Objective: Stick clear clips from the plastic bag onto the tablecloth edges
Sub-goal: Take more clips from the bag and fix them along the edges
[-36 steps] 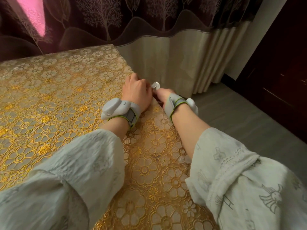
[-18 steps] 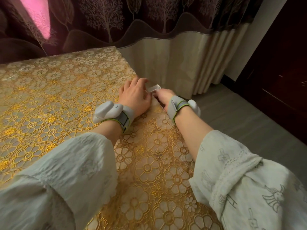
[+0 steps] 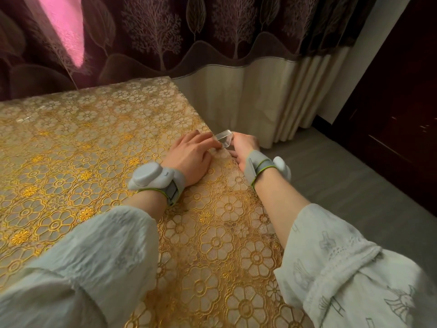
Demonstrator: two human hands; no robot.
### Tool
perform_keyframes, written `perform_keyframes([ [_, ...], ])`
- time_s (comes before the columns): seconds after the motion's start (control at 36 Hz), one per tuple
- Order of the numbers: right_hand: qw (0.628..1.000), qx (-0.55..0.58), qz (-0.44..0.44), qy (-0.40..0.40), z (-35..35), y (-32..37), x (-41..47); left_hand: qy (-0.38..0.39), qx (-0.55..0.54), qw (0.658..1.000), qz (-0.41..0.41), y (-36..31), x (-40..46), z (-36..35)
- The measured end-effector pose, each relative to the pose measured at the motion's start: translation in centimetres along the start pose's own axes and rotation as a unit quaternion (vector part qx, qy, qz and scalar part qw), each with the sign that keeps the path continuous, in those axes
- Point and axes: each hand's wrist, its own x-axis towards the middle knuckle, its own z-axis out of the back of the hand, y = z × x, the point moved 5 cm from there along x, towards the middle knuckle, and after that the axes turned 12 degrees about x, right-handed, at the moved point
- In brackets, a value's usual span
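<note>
- Clear clip [image 3: 224, 138]: between my two hands, at the tablecloth [image 3: 94, 162] edge, where I judge it must bite on.
- Right hand [image 3: 243, 147]: fingers curled round the clip, steadying it.
- Left hand [image 3: 191, 155]: flat on the cloth, fingertips touching the clip, presumably holding the fabric taut.
- Plastic bag: not in view; contents unknown.
- Curtain [image 3: 236, 55]: beyond my hands.

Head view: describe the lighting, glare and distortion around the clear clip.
Head view: dim, warm light; a pink glow through the curtain; wide-angle bending of the edges; the clear clip catches pale glare between the left hand and right hand; the tablecloth gleams gold.
</note>
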Motion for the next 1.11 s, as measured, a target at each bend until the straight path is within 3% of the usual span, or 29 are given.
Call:
perform_keyframes([
  [0.25, 1.000, 0.025, 0.017, 0.003, 0.1, 0.5, -1.0, -0.018, -0.034, 0.999, 0.010, 0.3, 0.2, -0.2],
  [0.5, 0.993, -0.109, 0.049, 0.019, -0.3, 0.4, -0.4, -0.031, -0.067, 0.997, 0.021, 0.7, 0.5, -0.4],
  [0.72, 0.994, -0.095, 0.054, 0.031, -0.8, 0.8, -1.8, -0.048, -0.091, 0.994, 0.033, 0.8, 0.4, -0.1],
  [1.11, 0.980, -0.184, 0.060, 0.054, -1.0, 1.4, -2.9, -0.032, -0.091, 0.995, 0.040, 0.5, 0.2, 0.0],
])
